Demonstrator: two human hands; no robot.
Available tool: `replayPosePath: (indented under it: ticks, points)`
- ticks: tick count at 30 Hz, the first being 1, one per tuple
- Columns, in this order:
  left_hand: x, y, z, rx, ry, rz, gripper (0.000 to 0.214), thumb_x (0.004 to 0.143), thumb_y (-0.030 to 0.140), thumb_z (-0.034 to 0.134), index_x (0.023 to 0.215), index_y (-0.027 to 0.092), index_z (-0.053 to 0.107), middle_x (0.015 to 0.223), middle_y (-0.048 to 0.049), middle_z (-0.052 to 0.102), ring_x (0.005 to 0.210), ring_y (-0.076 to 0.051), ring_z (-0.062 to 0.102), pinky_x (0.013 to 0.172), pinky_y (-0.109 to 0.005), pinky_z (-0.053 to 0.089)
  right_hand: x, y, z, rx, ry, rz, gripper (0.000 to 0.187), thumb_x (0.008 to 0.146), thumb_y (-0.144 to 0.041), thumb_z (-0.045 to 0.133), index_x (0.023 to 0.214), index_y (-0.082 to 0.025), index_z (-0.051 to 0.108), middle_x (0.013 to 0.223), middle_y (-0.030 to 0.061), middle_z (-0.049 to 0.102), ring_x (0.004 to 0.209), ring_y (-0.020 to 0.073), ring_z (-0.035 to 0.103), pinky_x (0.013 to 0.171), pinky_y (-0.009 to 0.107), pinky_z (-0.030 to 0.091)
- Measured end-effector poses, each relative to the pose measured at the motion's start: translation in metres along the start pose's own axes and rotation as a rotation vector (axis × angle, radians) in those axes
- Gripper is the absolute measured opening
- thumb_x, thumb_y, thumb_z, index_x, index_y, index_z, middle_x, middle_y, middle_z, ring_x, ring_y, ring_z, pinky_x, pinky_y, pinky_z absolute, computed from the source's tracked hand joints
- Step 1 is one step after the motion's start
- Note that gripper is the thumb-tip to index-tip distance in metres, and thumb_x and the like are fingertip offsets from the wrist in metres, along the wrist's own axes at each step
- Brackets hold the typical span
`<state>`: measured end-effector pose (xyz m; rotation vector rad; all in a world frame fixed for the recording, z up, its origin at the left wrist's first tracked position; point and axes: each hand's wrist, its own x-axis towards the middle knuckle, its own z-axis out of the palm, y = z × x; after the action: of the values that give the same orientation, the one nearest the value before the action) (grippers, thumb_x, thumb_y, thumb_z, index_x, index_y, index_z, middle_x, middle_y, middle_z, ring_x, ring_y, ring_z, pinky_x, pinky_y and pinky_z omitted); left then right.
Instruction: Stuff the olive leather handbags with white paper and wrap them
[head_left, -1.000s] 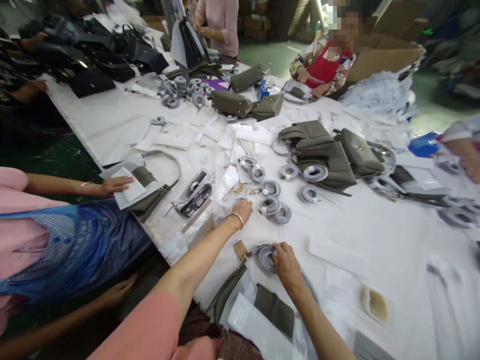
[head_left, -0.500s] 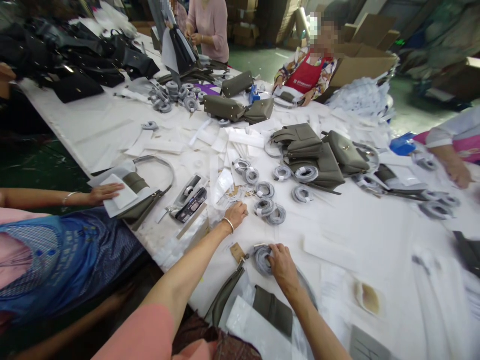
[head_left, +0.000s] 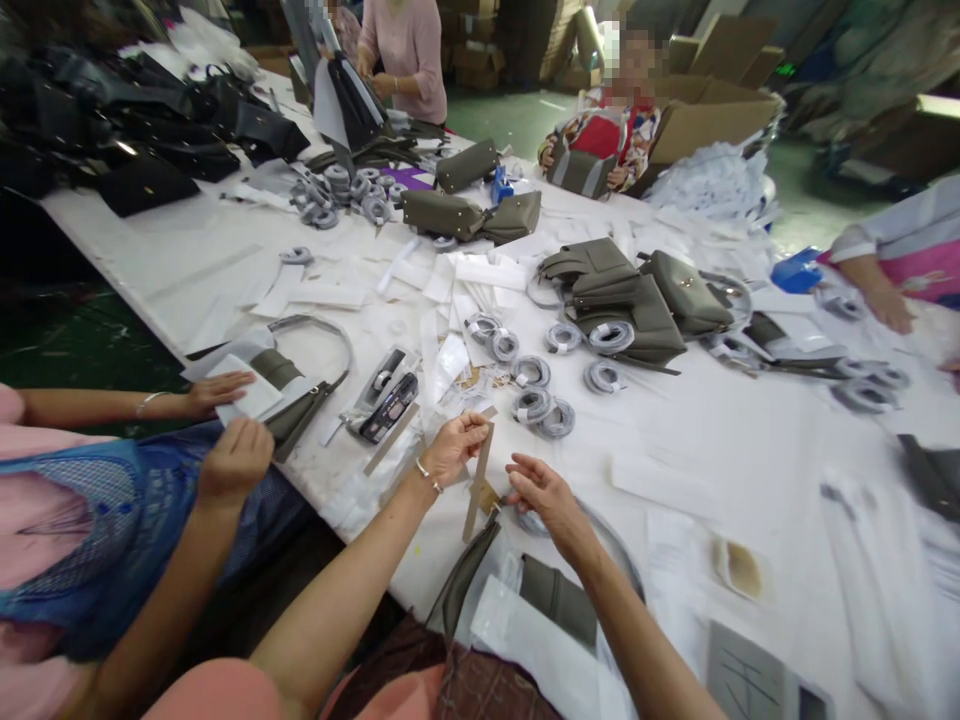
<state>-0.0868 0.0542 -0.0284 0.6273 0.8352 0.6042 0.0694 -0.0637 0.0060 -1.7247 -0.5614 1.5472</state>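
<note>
My left hand point(head_left: 452, 446) is closed on a long narrow brown strip point(head_left: 478, 480) that hangs down from its fingers. My right hand point(head_left: 541, 488) rests with curled fingers on a coiled grey strap point(head_left: 534, 522) and touches the small brown tag point(head_left: 490, 497) beside it. Below both hands lies an olive bag point(head_left: 555, 605), partly wrapped in white paper. More coiled grey straps point(head_left: 536, 405) lie on the white table point(head_left: 750, 450) just beyond my left hand.
A tape dispenser point(head_left: 386, 392) sits left of my hands. A neighbour's hands point(head_left: 232, 460) work on an olive bag with a grey handle point(head_left: 300, 400) at the left edge. Olive bags point(head_left: 637, 295) pile mid-table, black bags point(head_left: 150, 120) far left. Other people work around the table.
My left hand came back from the packets near the coiled straps, now holding the brown strip. My right hand lifted slightly off the coil. The neighbour's second hand came up.
</note>
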Motion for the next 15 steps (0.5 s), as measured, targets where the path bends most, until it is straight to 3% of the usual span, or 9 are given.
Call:
replayPosePath:
  ticks: [3,5,8,12,15]
  points:
    - [-0.011,-0.007,0.009,-0.076,-0.034,-0.044,0.051,0.054,0.042,0.091,0.084,0.014,0.060,0.062,0.0058,0.051,0.049,-0.004,0.042,0.046,-0.017,0.032,-0.012,-0.009,0.017,0.119,-0.190,0.017,0.059,0.070,-0.056,0.074,0.116,-0.021,0.061,0.108,0.0080,0.071,0.053,0.0074,0.056,0.051,0.023,0.040]
    - [-0.017,-0.011,0.012,-0.120,-0.054,-0.044,0.050,0.055,0.041,0.091,0.084,0.014,0.059,0.062,0.0059,0.051,0.048,-0.003,0.042,0.045,-0.016,0.030,-0.017,-0.007,0.023,0.167,-0.229,0.032,0.055,0.070,-0.055,0.075,0.110,-0.020,0.062,0.099,0.0061,0.073,0.047,0.0048,0.050,0.048,0.022,0.035]
    - [-0.022,-0.014,0.015,-0.145,-0.083,-0.045,0.049,0.056,0.040,0.091,0.082,0.014,0.058,0.064,0.0046,0.054,0.049,-0.003,0.043,0.045,-0.016,0.030,-0.021,0.000,0.025,0.187,-0.179,0.038,0.050,0.069,-0.052,0.077,0.103,-0.018,0.062,0.086,0.0029,0.073,0.044,0.0042,0.048,0.045,0.021,0.033]
    - [-0.025,-0.019,0.016,-0.123,-0.101,-0.051,0.049,0.059,0.041,0.089,0.082,0.015,0.055,0.061,0.0043,0.057,0.048,-0.004,0.045,0.046,-0.016,0.032,-0.023,0.003,0.024,0.135,-0.113,0.038,0.052,0.063,-0.052,0.081,0.097,-0.018,0.061,0.064,-0.0031,0.065,0.046,0.0094,0.053,0.045,0.022,0.039]
    - [-0.026,-0.024,0.017,-0.104,-0.097,-0.053,0.050,0.058,0.042,0.089,0.081,0.016,0.053,0.057,0.0055,0.055,0.047,-0.005,0.045,0.047,-0.016,0.033,-0.025,0.000,0.025,0.126,-0.090,0.036,0.050,0.061,-0.053,0.081,0.090,-0.018,0.062,0.059,-0.0039,0.062,0.047,0.0106,0.054,0.046,0.023,0.041]
